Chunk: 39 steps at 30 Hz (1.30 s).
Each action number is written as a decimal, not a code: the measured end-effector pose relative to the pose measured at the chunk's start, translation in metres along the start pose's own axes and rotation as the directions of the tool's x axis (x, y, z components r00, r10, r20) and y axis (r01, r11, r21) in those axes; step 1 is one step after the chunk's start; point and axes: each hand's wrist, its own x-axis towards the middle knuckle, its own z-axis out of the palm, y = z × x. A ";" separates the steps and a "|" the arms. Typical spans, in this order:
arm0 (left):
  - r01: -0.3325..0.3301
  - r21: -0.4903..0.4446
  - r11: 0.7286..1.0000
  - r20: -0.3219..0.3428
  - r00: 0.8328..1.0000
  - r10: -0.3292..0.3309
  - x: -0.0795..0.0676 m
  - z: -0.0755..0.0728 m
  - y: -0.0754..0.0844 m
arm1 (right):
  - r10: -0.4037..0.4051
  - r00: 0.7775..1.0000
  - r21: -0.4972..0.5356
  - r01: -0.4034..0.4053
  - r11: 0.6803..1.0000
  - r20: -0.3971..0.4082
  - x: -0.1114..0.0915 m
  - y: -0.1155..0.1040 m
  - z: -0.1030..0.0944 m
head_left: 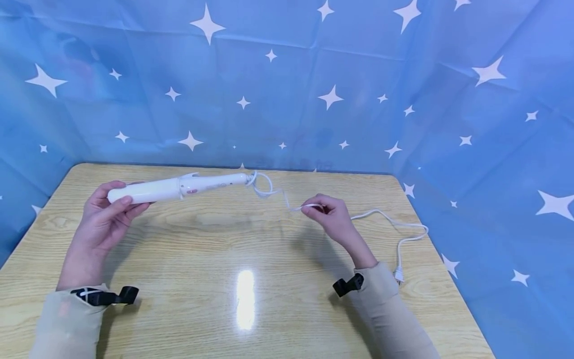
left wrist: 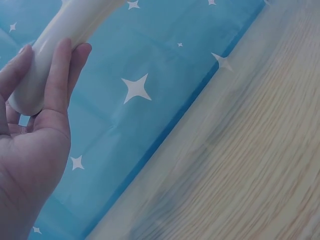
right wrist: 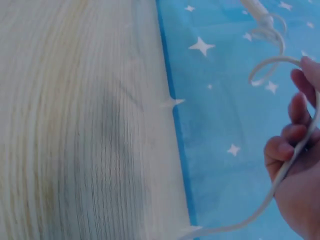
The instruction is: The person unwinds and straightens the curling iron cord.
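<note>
My left hand holds a white curling iron by its thick, rounded end, thumb in front and fingers behind. Raised over the table, the iron lies nearly level, its slimmer handle with small pink prints pointing right. In the left wrist view the fingers wrap the smooth white barrel. From the handle's end a white cord hangs in a loose loop and runs to my right hand, which pinches it between thumb and fingertips. The right wrist view shows the cord crossing the palm and trailing downward.
Past the right hand, the cord winds across the wooden table to a white plug near the right edge. A blue curtain with white stars surrounds the back and sides. Black camera mounts sit on both wrists.
</note>
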 end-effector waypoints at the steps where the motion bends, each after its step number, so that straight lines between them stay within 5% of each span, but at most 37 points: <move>1: -0.003 -0.011 1.000 0.000 1.000 0.003 0.000 0.000 0.001 | 0.006 1.000 0.006 -0.005 1.000 -0.030 0.001 0.002 -0.003; 8: -0.014 -0.041 0.999 0.003 1.000 0.015 0.000 0.000 0.004 | 0.084 0.972 0.075 -0.069 0.995 -0.220 0.009 0.014 -0.016; 19: -0.027 -0.049 0.998 0.000 1.000 0.027 -0.004 -0.004 0.010 | 0.187 0.942 0.208 -0.131 0.969 -0.277 0.013 0.028 -0.028; 30: -0.014 -0.001 1.000 -0.016 1.000 0.014 -0.003 -0.001 0.008 | 0.144 0.979 0.000 -0.146 0.989 -0.144 0.011 0.018 -0.026; 39: 0.013 -0.007 1.000 0.036 0.999 -0.013 -0.001 -0.002 0.006 | 0.089 0.995 0.037 -0.087 0.995 -0.040 0.012 0.007 -0.020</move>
